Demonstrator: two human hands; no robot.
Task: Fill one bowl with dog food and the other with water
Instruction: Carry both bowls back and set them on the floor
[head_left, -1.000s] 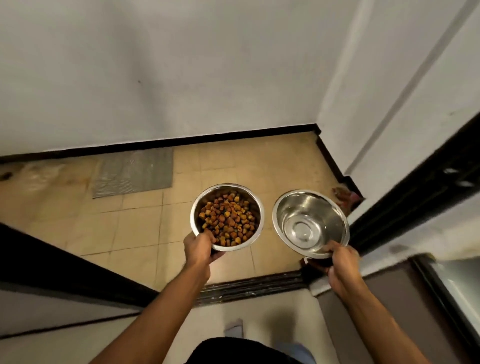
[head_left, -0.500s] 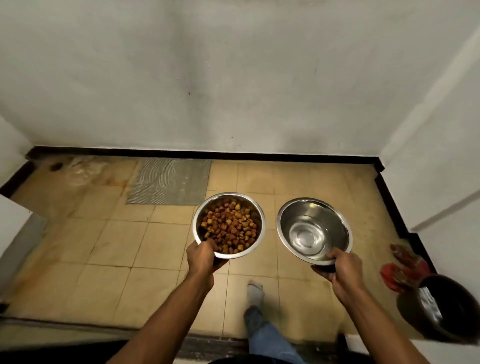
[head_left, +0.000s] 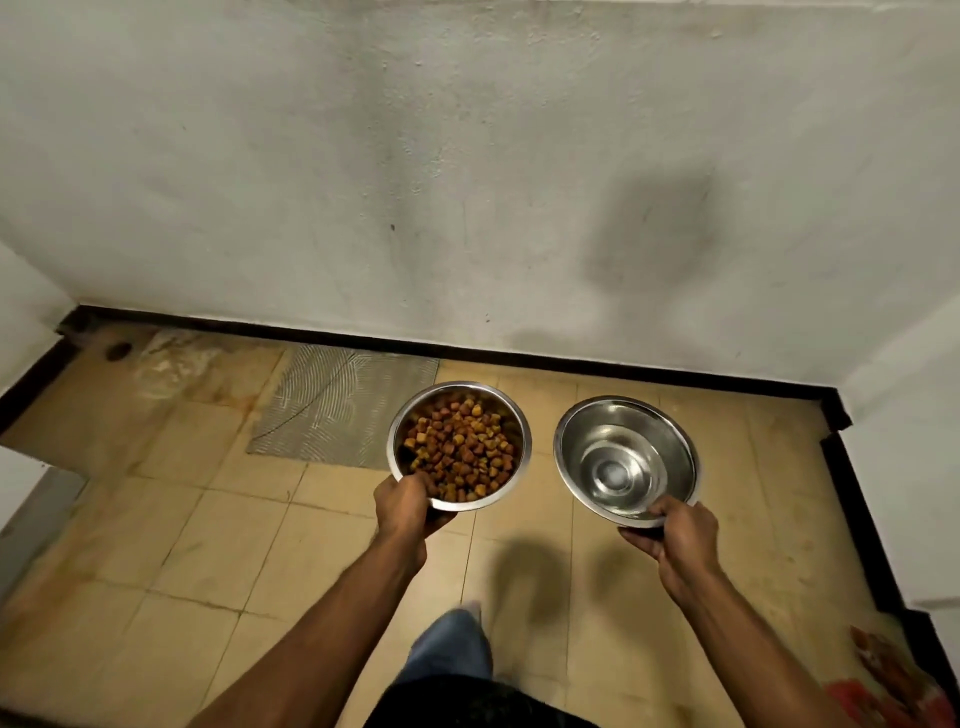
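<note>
We have one view only, a wide-angle camera on the person's head, looking forward and steeply down. It faces the wall (head_left: 467, 156) and tiled floor (head_left: 182, 545) from standing height, with both forearms reaching in from the bottom edge.

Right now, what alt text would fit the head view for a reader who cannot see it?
A person's left hand holds a steel bowl of kibble and the right hand a second steel bowl, shiny inside, water not discernible. Both are held above a tan tiled floor near a white wall.
</note>
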